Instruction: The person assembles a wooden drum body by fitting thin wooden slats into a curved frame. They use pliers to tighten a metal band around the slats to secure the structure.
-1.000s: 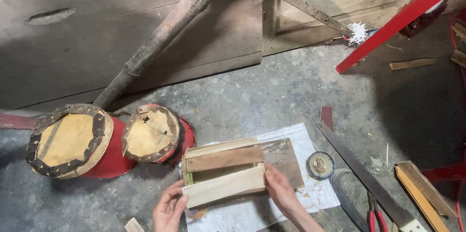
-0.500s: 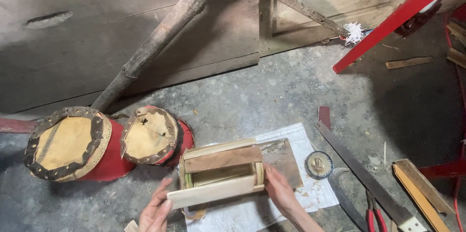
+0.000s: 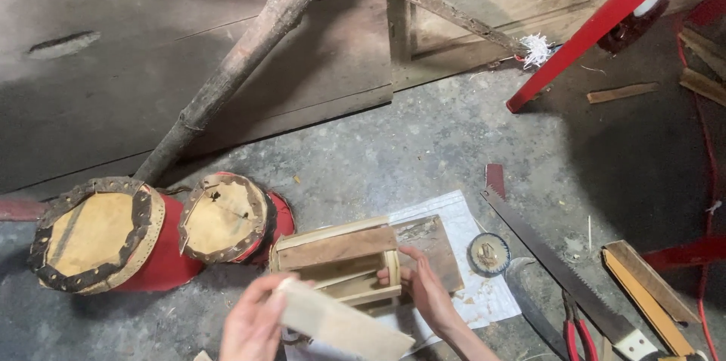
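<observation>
My left hand (image 3: 253, 323) grips a pale wooden slat (image 3: 344, 323), lifted off and tilted toward the lower right. My right hand (image 3: 427, 293) steadies the right side of a small round wooden frame (image 3: 336, 259) built of slats, with a brown board across its top. The frame rests on a white sheet of paper (image 3: 469, 213) on the concrete floor. A dark flat board (image 3: 435, 247) lies just behind my right hand.
Two red drums, a large one (image 3: 98, 236) and a smaller one (image 3: 227, 217), lie to the left. A hand saw (image 3: 560, 270), red-handled pliers (image 3: 578, 331), a small round tin (image 3: 489, 253) and wooden strips (image 3: 646, 289) lie to the right. A log (image 3: 242, 66) leans against boards behind. A red frame leg (image 3: 582, 36) stands at the upper right.
My left hand has pulled the pale slat off the front of the frame and drawn it down toward me. My right hand stays on the frame's right side.
</observation>
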